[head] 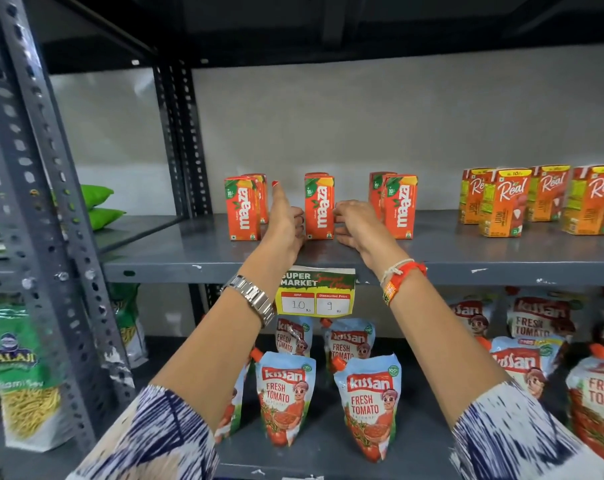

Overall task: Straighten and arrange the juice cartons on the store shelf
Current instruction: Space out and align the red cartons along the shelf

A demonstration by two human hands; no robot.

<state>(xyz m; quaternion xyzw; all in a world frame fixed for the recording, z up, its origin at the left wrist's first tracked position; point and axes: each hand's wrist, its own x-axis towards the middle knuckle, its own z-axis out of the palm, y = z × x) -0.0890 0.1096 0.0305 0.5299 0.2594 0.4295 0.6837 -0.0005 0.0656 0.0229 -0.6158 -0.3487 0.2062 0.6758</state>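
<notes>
Three short rows of orange Maaza juice cartons stand upright on the grey shelf (196, 251). The middle carton (319, 207) stands between my two hands. My left hand (286, 223) touches its left side with fingers curled and thumb raised. My right hand (354, 221) presses its fingertips against the right side of the same carton. The left carton (242, 209) and the right carton (399, 206) each have another behind them. Further right stand several Real juice cartons (505, 202), some slightly turned.
A price tag (316, 292) hangs on the shelf's front edge below my hands. Kissan ketchup pouches (286, 396) fill the shelf beneath. A perforated steel upright (37, 188) stands at left, with green packets (99, 206) and a snack bag (20, 382) beyond it.
</notes>
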